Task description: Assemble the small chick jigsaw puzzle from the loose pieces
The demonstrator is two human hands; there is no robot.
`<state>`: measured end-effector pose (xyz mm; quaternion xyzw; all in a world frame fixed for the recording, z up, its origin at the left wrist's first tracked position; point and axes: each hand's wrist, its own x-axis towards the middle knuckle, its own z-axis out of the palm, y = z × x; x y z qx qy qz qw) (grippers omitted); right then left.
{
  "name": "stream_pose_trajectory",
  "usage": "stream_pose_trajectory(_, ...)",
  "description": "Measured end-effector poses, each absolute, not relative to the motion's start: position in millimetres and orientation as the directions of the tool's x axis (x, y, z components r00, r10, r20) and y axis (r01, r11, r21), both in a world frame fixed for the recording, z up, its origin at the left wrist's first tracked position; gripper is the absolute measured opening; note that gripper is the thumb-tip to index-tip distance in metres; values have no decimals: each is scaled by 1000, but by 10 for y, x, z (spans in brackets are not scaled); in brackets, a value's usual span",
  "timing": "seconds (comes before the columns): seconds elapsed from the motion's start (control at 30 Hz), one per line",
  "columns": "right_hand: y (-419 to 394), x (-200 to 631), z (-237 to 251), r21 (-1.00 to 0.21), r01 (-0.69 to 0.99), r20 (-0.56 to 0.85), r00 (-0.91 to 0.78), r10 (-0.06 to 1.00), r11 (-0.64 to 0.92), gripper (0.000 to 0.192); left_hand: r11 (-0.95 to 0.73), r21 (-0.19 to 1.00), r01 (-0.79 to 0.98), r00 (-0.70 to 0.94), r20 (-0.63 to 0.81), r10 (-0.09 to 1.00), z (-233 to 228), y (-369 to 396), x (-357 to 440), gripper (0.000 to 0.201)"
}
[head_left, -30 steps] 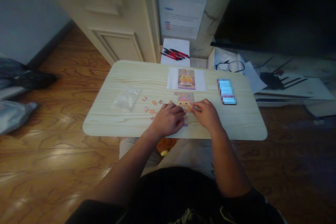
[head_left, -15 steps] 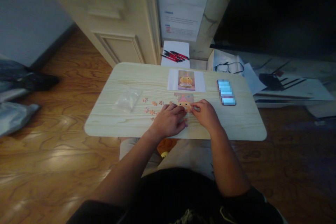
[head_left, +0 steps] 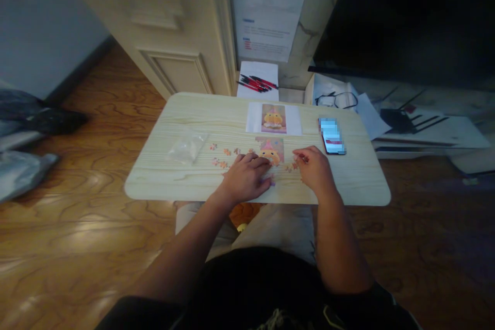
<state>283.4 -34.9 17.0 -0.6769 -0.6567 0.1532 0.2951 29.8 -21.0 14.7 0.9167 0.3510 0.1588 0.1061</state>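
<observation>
A partly joined jigsaw puzzle (head_left: 271,150) with a yellow cartoon figure lies at the middle of the table. My left hand (head_left: 248,175) rests over its lower left part, fingers stretched out and lying on it, hiding that section. Just right of the puzzle, my right hand (head_left: 315,167) is closed in a pinch, with what looks like a puzzle piece at its fingertips. Loose puzzle pieces (head_left: 289,167) lie beneath those fingertips. Several more loose pieces (head_left: 226,151) are scattered left of my left hand.
Behind the puzzle lies a printed reference picture (head_left: 274,118) on white paper. A phone (head_left: 332,136) is at the right of the table (head_left: 154,175), a clear plastic bag (head_left: 188,148) at the left. Red and black pens (head_left: 257,83) sit beyond the far edge.
My right hand has moved right, away from the puzzle's right edge, uncovering loose pieces there. My left hand stays nearly in place on the puzzle.
</observation>
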Motion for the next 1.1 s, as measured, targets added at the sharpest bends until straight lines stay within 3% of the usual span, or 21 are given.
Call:
stream_pose_trajectory(0.5, -654, 3051, 123, -556, 831, 141, 105, 985, -9, 20, -745, 388, 543, 703, 275, 656, -13, -312, 301, 37)
stream_pose_trajectory(0.9, -458, 2902, 189, -473, 875, 70, -76, 995, 100, 20, -743, 395, 541, 703, 274, 657, -43, -321, 297, 32)
stream_pose_trajectory(1.1, -424, 2908, 122, -484, 869, 67, -77, 995, 100, 15, -755, 379, 534, 702, 299, 646, -47, -321, 297, 31)
